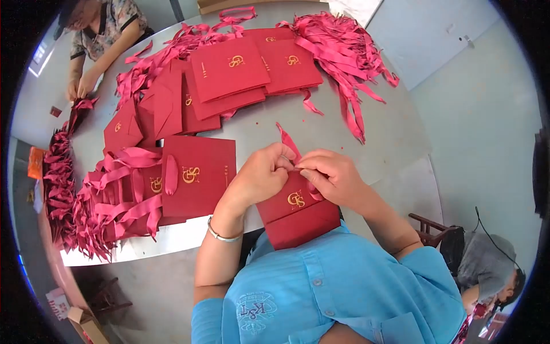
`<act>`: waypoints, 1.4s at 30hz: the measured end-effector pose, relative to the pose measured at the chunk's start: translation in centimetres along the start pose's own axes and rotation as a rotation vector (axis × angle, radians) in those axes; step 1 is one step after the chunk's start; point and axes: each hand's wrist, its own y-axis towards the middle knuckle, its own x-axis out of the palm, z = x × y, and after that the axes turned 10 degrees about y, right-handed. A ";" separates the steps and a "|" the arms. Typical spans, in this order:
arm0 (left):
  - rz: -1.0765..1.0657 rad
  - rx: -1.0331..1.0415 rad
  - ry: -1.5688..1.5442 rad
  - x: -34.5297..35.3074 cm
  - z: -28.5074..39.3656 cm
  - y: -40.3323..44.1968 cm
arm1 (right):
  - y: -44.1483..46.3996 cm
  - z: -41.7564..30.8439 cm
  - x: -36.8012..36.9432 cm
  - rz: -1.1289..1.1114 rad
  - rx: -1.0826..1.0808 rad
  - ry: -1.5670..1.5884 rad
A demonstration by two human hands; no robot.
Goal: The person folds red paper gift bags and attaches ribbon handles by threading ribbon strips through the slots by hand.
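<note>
A red paper gift bag (297, 213) with a gold logo lies upside down to me at the table's near edge, against my body. Both hands meet at its top edge. My left hand (264, 175) is closed in a pinch on a pink ribbon (289, 140), whose loose end sticks up past the fingers. My right hand (331, 175) pinches at the same spot, thumb and forefinger together at the ribbon and the bag's edge; more ribbon shows below its fingers. The exact point where the ribbon meets the bag is hidden by the fingertips.
Stacked red bags (229, 69) spread across the table (378, 132). Bags with ribbon handles (129, 189) pile up at the left. A heap of loose pink ribbons (344, 51) lies at the far right. One person (109, 34) works at far left; another person (487, 264) sits at right.
</note>
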 end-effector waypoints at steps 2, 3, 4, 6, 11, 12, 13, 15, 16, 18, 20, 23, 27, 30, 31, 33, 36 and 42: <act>-0.008 0.006 -0.021 -0.1 -0.1 0.0 | -0.2 0.4 0.4 0.020 0.002 0.018; -0.018 0.021 -0.008 -0.2 0.0 0.0 | -0.3 0.4 0.5 0.045 0.004 0.031; -0.029 0.036 0.005 -0.3 0.1 -0.1 | -0.3 0.4 0.4 0.043 0.003 0.036; -0.036 0.034 0.082 -1.1 1.2 -0.6 | -0.2 0.2 0.2 0.055 0.029 0.044; -0.058 0.027 0.173 -2.4 2.0 -1.8 | -0.3 0.2 -0.6 0.046 -0.033 0.012; -0.073 0.024 0.182 -2.7 2.4 -2.0 | -0.4 0.0 -0.7 0.041 -0.011 0.016; -0.087 0.020 0.189 -3.0 2.7 -2.2 | -0.4 -0.1 -0.9 0.043 -0.010 0.017; -0.114 0.014 0.188 -3.6 2.9 -2.3 | -0.4 -0.3 -1.2 0.040 -0.027 0.019; -0.139 0.007 0.186 -3.8 2.9 -2.4 | -0.4 -0.3 -1.3 0.038 -0.026 0.016; -0.167 0.007 0.128 -4.4 2.9 -2.7 | -0.3 -0.3 -1.5 0.047 -0.097 -0.123; -0.187 0.011 0.072 -4.5 2.6 -2.6 | -0.2 -0.3 -1.7 0.047 -0.089 -0.107; -0.183 -0.015 0.070 -3.7 1.3 -1.8 | -0.2 -0.5 -1.9 0.043 -0.057 -0.106; -0.201 -0.054 -0.036 -2.4 0.3 -0.8 | -0.4 -0.1 -1.7 0.068 -0.009 -0.066; -0.212 -0.119 -0.075 -1.9 1.5 -0.7 | -0.7 0.0 -2.1 0.072 -0.025 -0.075; -0.241 -0.189 -0.069 -2.0 2.1 -0.7 | -0.8 0.0 -2.0 0.065 -0.025 -0.074; -0.223 -0.182 -0.130 -1.8 1.9 -0.8 | -1.1 -0.2 -1.9 0.132 0.023 0.026; -0.225 -0.174 -0.250 -2.2 2.0 -1.2 | -0.9 -0.3 -1.6 0.189 0.030 0.030; -0.273 -0.196 -0.396 -3.5 2.7 -1.8 | -0.5 0.0 -1.4 0.182 -0.059 0.014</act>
